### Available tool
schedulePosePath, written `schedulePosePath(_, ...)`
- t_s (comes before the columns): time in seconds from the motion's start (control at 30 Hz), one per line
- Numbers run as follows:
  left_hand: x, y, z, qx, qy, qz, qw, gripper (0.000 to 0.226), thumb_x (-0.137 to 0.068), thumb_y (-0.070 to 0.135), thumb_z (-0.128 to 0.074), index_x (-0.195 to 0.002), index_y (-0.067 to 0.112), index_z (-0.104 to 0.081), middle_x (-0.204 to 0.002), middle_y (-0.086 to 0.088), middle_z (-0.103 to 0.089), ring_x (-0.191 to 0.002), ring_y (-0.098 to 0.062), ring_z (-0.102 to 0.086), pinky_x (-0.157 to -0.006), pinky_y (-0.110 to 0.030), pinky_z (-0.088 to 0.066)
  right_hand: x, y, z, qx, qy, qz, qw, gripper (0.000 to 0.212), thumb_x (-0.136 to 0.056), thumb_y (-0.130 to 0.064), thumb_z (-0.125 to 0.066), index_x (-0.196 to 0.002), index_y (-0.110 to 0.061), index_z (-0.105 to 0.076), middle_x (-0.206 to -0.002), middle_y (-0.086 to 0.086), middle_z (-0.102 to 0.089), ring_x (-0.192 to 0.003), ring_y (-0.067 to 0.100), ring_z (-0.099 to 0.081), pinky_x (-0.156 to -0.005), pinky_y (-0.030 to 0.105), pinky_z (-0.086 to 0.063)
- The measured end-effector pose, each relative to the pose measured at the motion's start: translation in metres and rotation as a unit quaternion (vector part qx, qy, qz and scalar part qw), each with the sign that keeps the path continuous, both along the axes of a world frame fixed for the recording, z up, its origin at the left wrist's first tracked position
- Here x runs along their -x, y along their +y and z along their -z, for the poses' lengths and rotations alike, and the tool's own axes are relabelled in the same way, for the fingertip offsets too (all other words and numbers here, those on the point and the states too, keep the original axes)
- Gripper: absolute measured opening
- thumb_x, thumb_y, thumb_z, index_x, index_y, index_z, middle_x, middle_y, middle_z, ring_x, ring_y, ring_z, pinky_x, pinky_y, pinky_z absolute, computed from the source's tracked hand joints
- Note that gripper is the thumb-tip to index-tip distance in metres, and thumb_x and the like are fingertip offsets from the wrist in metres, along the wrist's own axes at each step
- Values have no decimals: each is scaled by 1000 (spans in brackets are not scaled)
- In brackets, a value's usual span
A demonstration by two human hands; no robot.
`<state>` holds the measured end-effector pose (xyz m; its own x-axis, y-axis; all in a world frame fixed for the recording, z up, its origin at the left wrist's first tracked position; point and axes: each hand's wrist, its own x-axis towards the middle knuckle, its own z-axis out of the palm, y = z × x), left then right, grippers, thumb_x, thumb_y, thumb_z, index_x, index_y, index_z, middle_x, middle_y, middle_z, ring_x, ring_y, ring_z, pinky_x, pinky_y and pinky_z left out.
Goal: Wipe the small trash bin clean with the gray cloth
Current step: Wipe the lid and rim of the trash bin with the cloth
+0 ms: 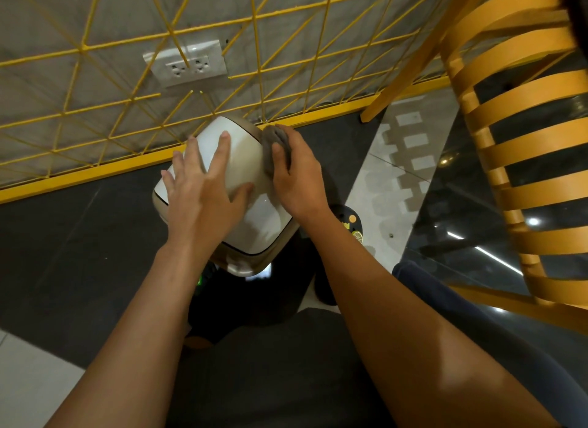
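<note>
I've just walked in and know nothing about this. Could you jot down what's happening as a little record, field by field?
place: dark floor beside a yellow wire grid
object: small trash bin, white lid
left hand: flat on the lid, fingers spread
right hand: holds the gray cloth against the bin's right edge
nearby: wall socket, slatted orange chair

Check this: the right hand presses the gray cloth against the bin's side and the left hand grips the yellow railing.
Wrong on the left hand: the head view shows it lying flat on top of the small trash bin, not gripping the yellow railing. The right hand does press the gray cloth against its side.
</note>
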<state>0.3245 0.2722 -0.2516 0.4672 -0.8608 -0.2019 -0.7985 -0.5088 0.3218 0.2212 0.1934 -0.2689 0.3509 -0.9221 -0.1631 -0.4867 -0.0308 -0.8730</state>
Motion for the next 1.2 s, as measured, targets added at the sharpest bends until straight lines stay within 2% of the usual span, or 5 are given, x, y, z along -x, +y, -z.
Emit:
schedulePosePath(0.23,-4,-1,-4,-15,21,4,1000,73,-87,39,-57,-147,25,-18,-152,-22,-14,-140,-44,-9,-112,-59,-8,35,-7,6,-56,75,39,995,31,-98,-21,-40,-126,-10,-49,-122,9,-59,-112,23,-54,-76,12,-31)
schedulePosePath(0.47,-8,-4,-9,-28,31,18,999,70,-86,31,-61,-145,31,-23,-156,-14,-3,-142,-41,7,-110,-61,5,57,13,15,-100,100,53,989,25,-96,-20,-43,-118,-10,-49,-117,10,-59,-105,22,-55,-77,20,-34)
schedulePosePath(0.93,5,-5,-8,-56,-2,55,997,73,-86,43,-55,-146,20,-20,-154,-8,-16,-144,-35,-1,-108,-65,0,59,74,25,-172,82,-23,981,15,-90,-15,-51,-99,-3,-55,-100,11,-55,-91,21,-54,-82,27,-46)
schedulePosePath(1.13,-2,-2,-9,-84,-5,97,992,90,-80,49,-61,-148,22,-9,-156,-5,-10,-144,-33,2,-109,-64,-1,70,46,9,-388,-167,202,883,14,-90,-17,-55,-95,-6,-62,-87,11,-66,-78,19,-62,-74,27,-52)
schedulePosePath(1.2,-4,-2,-10,-96,-2,108,989,100,-74,52,-65,-148,23,-4,-157,-4,-5,-144,-33,5,-110,-63,0,78,35,6,-382,-191,214,878,12,-90,-18,-55,-93,-9,-61,-84,6,-63,-81,18,-61,-77,29,-51)
